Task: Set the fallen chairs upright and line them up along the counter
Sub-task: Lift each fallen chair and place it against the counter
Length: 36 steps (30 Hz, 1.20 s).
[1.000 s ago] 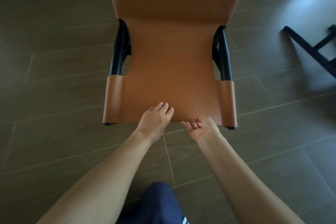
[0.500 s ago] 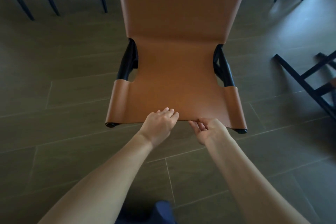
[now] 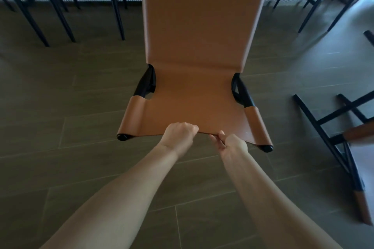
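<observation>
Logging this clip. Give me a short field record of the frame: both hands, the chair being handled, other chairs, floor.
left hand: grips the near edge of the tan chair, fingers curled over it
right hand: pinches the same edge, beside the left hand
tan chair: leather on a black frame; its legs are hidden
fallen chair: lies on the floor at right
far chair legs: black, in a row
floor: dark tiles
</observation>
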Each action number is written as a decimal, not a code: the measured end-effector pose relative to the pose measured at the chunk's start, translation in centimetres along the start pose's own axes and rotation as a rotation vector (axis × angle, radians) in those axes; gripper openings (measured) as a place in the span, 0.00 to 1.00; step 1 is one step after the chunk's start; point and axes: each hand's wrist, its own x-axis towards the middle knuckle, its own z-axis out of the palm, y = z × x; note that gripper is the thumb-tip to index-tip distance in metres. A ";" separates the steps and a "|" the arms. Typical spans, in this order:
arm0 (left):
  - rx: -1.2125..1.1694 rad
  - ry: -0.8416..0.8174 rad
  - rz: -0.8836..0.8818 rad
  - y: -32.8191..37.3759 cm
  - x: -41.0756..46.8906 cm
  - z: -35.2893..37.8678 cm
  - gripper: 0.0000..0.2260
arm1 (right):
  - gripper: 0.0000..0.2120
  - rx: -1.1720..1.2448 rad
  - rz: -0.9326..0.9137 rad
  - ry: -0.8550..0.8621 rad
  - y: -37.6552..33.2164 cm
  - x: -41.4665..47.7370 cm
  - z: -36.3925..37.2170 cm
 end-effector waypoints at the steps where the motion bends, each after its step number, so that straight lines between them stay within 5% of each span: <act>1: -0.024 -0.010 -0.014 0.2 0.7 -1.5 0.17 | 0.07 -0.005 0.007 0.013 -1.2 -0.7 0.8; 17: 0.047 -0.127 -0.011 0.2 14.3 -19.0 0.19 | 0.21 -0.061 -0.015 0.010 -16.3 -3.7 14.3; 36: 0.193 -0.121 -0.014 -1.4 24.0 -26.6 0.27 | 0.14 -0.234 -0.014 0.014 -26.9 -2.8 23.7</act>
